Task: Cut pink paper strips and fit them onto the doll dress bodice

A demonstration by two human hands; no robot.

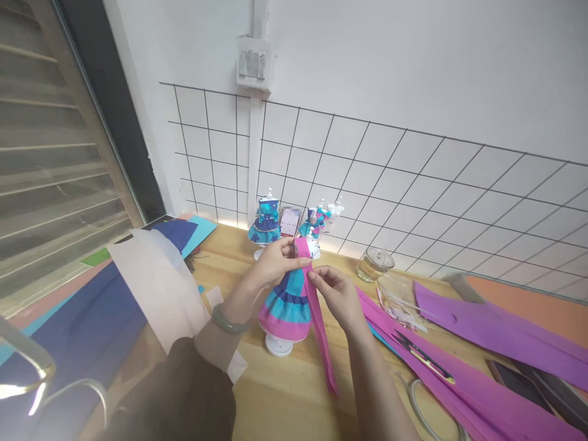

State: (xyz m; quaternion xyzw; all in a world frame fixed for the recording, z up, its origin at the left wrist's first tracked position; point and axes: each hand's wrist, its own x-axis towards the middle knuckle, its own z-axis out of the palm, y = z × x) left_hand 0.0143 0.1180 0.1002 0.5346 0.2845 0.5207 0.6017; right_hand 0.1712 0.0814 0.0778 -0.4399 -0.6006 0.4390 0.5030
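Observation:
A miniature dress form on a white round base (pixel 278 345) stands in the middle of the table, wearing a tiered skirt (pixel 287 309) in turquoise, dark blue and pink. Thumb and fingers of my left hand (pixel 278 262) close around the form's upper body, pressing a pink strip (pixel 320 324) against its chest. From there the strip hangs down past the skirt's right side, its lower end near the tabletop. Just below the chest, my right hand (pixel 334 293) pinches the same strip between thumb and fingers. Part of the form's torso is hidden behind my left hand.
Behind stand another dressed form (pixel 265 219), smaller ones at right and a small timer display (pixel 290 222). A glass jar (pixel 375 264) is near the wall. Thread snips (pixel 425 357) lie on pink sheets (pixel 478 383). Blue and white sheets (pixel 156 288) cover the left side.

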